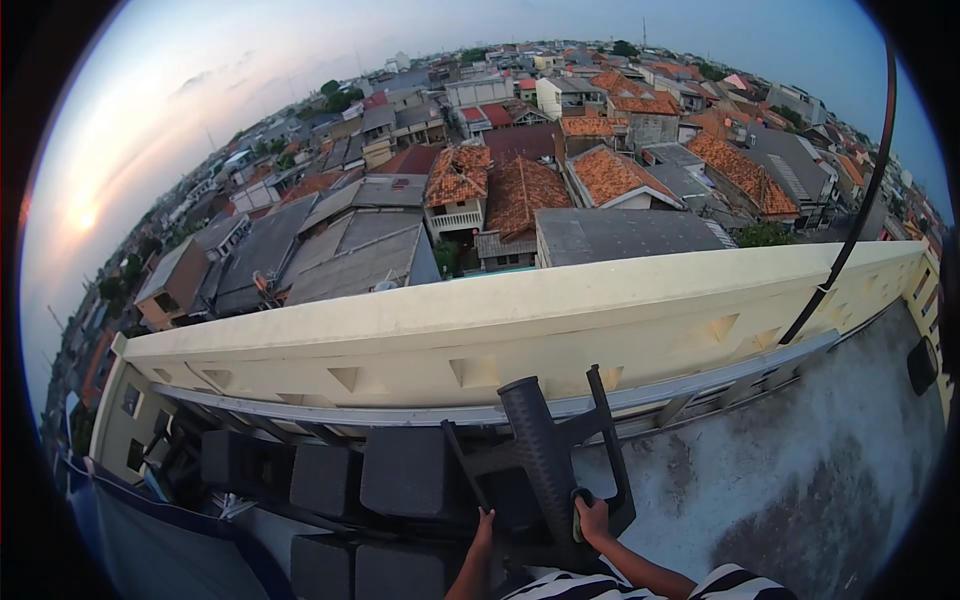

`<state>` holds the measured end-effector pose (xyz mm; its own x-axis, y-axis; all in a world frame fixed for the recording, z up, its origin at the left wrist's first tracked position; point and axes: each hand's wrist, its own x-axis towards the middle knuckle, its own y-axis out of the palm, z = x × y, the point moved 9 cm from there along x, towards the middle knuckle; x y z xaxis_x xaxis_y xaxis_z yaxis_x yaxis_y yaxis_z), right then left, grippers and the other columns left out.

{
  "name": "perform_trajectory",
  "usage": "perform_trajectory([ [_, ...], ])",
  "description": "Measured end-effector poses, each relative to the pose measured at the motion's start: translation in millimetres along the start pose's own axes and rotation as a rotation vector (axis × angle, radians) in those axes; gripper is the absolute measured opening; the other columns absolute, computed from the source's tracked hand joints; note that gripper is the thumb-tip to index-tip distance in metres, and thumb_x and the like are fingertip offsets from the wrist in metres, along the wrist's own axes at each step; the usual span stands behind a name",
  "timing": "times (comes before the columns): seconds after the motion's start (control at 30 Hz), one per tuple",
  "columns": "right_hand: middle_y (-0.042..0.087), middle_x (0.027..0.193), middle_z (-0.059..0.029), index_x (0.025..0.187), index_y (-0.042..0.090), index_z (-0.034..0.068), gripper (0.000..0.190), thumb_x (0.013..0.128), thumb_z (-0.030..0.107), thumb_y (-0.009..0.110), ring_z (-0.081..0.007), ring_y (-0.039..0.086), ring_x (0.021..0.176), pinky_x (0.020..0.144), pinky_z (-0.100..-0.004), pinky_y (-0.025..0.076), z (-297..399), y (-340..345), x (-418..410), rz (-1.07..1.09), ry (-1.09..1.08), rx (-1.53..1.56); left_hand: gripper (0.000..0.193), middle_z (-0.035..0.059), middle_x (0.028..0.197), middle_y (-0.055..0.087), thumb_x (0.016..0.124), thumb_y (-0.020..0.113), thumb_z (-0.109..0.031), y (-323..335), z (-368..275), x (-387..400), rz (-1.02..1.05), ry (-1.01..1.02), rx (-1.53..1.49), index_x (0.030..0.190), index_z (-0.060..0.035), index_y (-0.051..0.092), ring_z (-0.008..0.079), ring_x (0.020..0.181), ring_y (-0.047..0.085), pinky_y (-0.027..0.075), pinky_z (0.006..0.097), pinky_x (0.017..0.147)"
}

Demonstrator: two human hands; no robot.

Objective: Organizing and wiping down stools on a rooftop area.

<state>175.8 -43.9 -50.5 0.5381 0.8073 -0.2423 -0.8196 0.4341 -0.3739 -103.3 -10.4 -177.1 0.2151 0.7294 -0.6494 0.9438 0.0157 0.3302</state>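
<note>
A dark plastic chair with a woven pattern [536,450] is tilted in front of me, its legs or arms pointing up and away. My left hand [486,519] is closed around the lower end of its thin left bar. Against the broad woven part, my right hand [592,519] holds a small pad with a dark and greenish edge [577,516], perhaps a sponge; the fingers partly cover it. The chair's near end is partly hidden by my arms and striped clothing.
Dark box-shaped seats or stools [412,472] stand in rows at the left. A blue-edged tarpaulin [172,532] hangs at lower left. Beyond run a grey metal rail [330,415] and a cream parapet [420,319], with a dark pole [862,217] at right. Stained concrete floor [750,465] lies right.
</note>
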Motion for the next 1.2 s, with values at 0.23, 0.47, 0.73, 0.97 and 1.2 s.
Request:
perform_trajectory([
  [0.23,0.066,0.076,-0.0242,0.084,0.071,-0.001,0.044,0.082,0.043,0.065,-0.0412,0.066,0.077,0.07,-0.0482,0.051,29.0,30.5,-4.5,-0.198,-0.031,-0.265,0.068,0.0241,0.145,0.035,0.096,0.055,-0.027,88.7,-100.6,-19.6,-0.158,0.613,0.368,0.15,-0.0044,0.022,0.0301,0.129,0.042,0.032,0.0387,0.108],
  [0.47,0.065,0.081,-0.0255,0.088,0.059,-0.001,0.036,0.082,0.033,0.067,-0.0435,0.065,0.076,0.067,-0.0496,0.052,27.5,107.3,-38.1,0.175,-0.371,-0.308,0.09,0.0341,0.14,0.031,0.083,0.072,-0.032,83.7,-102.3,-3.7,-0.253,0.581,0.74,0.153,-0.03,0.015,0.0484,0.126,0.04,0.035,0.0499,0.105],
  [0.73,0.035,0.147,-0.0225,0.141,0.04,0.002,0.068,0.082,0.025,0.065,-0.0345,0.031,0.139,0.112,-0.0564,0.024,-11.6,114.0,-145.6,0.528,-0.939,-0.992,0.096,0.0308,0.133,0.037,0.082,0.074,-0.028,65.0,-96.8,-0.1,-0.277,0.567,0.868,0.154,-0.0332,0.01,0.0451,0.119,0.044,0.036,0.0479,0.103],
  [0.97,0.036,0.15,-0.0118,0.141,0.043,0.005,0.05,0.094,0.022,0.049,-0.03,0.03,0.141,0.113,-0.0522,0.025,-11.6,154.9,-172.0,0.725,-1.123,-1.179,0.095,0.0308,0.132,0.037,0.083,0.073,-0.031,73.9,-98.3,-5.4,-0.273,0.566,0.883,0.154,-0.0336,0.01,0.0459,0.118,0.044,0.037,0.0496,0.102],
  [1.2,0.033,0.153,-0.0074,0.144,0.04,0.009,0.053,0.093,0.019,0.05,-0.025,0.026,0.143,0.114,-0.0491,0.025,-19.9,159.3,-172.6,0.785,-1.115,-1.205,0.095,0.0325,0.135,0.034,0.084,0.071,-0.033,79.7,-99.8,-7.7,-0.246,0.553,0.884,0.154,-0.0324,0.007,0.0476,0.12,0.042,0.036,0.0512,0.102],
])
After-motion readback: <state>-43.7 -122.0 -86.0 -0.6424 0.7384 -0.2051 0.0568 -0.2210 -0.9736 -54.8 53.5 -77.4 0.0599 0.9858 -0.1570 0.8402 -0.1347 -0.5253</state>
